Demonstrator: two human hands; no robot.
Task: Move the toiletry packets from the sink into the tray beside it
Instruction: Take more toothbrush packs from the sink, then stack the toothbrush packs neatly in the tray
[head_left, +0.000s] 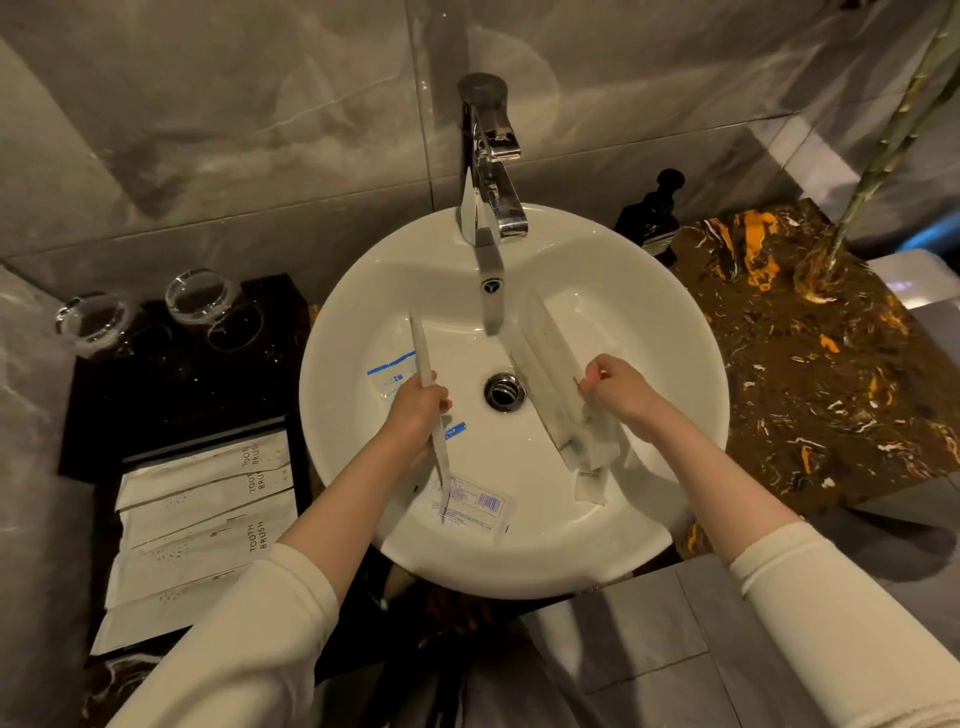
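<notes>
Over the sink (649, 312), her left hand (415, 415) gripped one long packet (422, 353); right hand (618, 387) pinched a packet bundle (550, 374).

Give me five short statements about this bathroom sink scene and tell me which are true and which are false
1. Both hands are holding packets over the sink. True: the left hand grips one long white packet, and the right hand grips a bunch of packets.
2. The tray is on the right of the sink. False: it sits on the left.
3. The tray already holds toothbrush packets. True.
4. The sink holds no loose packets. False: a blue-printed sachet lies near the front, another beside the left hand.
5. Two glasses stand behind the tray. True.
</notes>
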